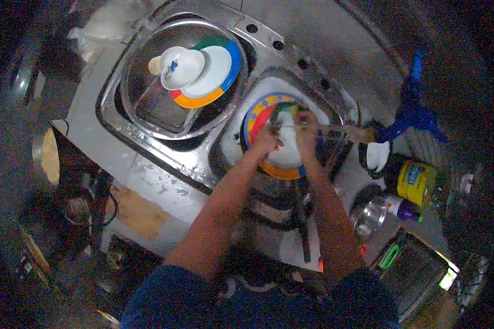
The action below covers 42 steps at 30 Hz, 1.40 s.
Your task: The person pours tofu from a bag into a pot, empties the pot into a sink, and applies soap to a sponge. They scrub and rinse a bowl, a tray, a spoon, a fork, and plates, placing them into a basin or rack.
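Note:
Both of my hands are over the right sink basin (230,148), at a plate with a coloured rim (252,118). My left hand (267,140) is closed at the plate's left side, thumb toward its white centre. My right hand (306,127) is at the upper right part of the plate, blurred, near something greenish that I cannot make out. A blue tap (414,118) reaches in from the right with its spout toward my hands. In the left basin, a large clear bowl (127,82) holds another coloured-rim plate (211,71) and a small white bowl (189,68).
Right of the sink are a bottle with a yellow label (415,181), a metal bowl (370,216), a purple bottle (405,210) and a dark tray (417,274) with a green item. Water drops lie on the steel drainboard (159,178). A plastic bag (101,30) is at the upper left.

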Tool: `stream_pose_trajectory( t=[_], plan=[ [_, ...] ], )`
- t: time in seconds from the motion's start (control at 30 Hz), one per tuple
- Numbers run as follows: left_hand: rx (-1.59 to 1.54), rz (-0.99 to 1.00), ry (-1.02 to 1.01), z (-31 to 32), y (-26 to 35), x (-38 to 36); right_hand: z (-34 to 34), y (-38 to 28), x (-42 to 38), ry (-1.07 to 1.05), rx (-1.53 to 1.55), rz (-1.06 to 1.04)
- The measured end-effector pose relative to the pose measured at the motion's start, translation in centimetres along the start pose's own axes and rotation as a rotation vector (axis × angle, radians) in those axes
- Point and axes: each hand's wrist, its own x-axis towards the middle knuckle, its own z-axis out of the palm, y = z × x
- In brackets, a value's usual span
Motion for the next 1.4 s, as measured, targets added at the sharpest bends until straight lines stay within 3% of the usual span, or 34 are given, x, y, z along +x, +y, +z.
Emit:
stream_pose_trajectory(
  t=[0.03, 0.13, 0.2, 0.27, 0.3, 0.37, 0.43, 0.5, 0.53, 0.6, 0.7, 0.77, 0.83, 0.87, 0.9, 0.93, 1.0, 1.1, 1.2, 1.3, 1.4],
  plan=[
    [-0.249, -0.144, -0.158, -0.8, 2.0, -1.6, 0.6, -2.5, -1.1, -0.06, -0.086, -0.008],
    [0.092, -0.15, -0.167, -2.4, 6.0, -4.3, 3.2, -0.4, -1.0, -0.098, -0.318, -0.371],
    [0.127, 0.319, -0.089, -2.4, 2.7, -4.1, 3.3, -1.6, -1.1, -0.124, -0.351, -0.474],
    [0.081, 0.366, -0.059, -2.8, 2.7, -4.6, 3.0, -2.9, -1.0, -0.149, -0.394, -0.573],
    [0.022, 0.176, -0.065, -3.0, 2.9, -4.4, 2.8, -3.4, -0.9, -0.107, -0.444, -0.691],
    [0.024, -0.103, -0.1, -3.8, 5.4, -5.7, 0.2, -7.0, -0.4, -0.202, -0.466, -0.471],
    [0.153, -0.268, -0.156, -5.7, 8.3, -7.6, -0.4, -7.3, -0.4, -0.276, -0.415, -0.451],
    [0.095, -0.363, -0.116, -6.9, 11.5, -8.9, 1.2, -3.8, -1.2, -0.341, -0.295, -0.615],
    [0.068, -0.406, -0.094, -7.5, 12.5, -8.9, 1.9, -3.4, -1.0, -0.243, -0.414, -0.683],
    [0.181, -0.387, -0.178, -6.9, 8.7, -7.3, 2.5, -3.0, -1.2, -0.053, -0.654, -0.798],
    [-0.223, -0.359, -0.139, -6.4, 8.2, -7.2, 0.5, -5.2, 0.5, -0.091, -0.624, -0.513],
    [-0.384, -0.3, -0.205, -7.4, 8.3, -7.4, 1.9, 1.8, 1.0, 0.04, 0.023, -0.185],
    [-0.573, -0.301, -0.239, -8.0, 11.6, -9.0, 2.6, 2.2, 0.3, 0.074, 0.332, 0.002],
    [-0.667, -0.299, -0.257, -8.3, 12.9, -9.5, 2.8, 1.6, -0.6, 0.049, 0.319, 0.018],
    [-0.969, -0.324, -0.499, -8.6, 11.7, -8.4, 3.1, 1.1, -1.2, 0.016, 0.537, 0.144],
    [-0.963, -0.336, -0.494, -8.7, 12.1, -8.5, 3.1, -0.9, -1.8, 0.011, 0.752, 0.279],
    [-0.954, -0.365, -0.486, -8.7, 12.9, -9.0, 2.1, -7.9, -2.5, -0.02, 1.633, 0.784],
    [-0.908, -0.41, -0.561, -9.3, 11.5, -8.2, 4.3, -5.9, -1.4, -0.045, 1.396, 0.928],
    [-0.707, -0.431, -0.299, -10.1, 14.3, -11.1, 6.7, -3.9, -0.1, -0.069, 1.154, 1.055],
    [-0.842, -0.491, -0.43, -11.7, 14.4, -12.9, 7.1, -7.7, -0.3, -0.123, 1.198, 0.967],
    [-0.959, -0.418, -0.4, -13.4, 12.0, -13.2, 8.5, -12.5, -0.8, -0.187, 1.24, 0.879]
  ],
)
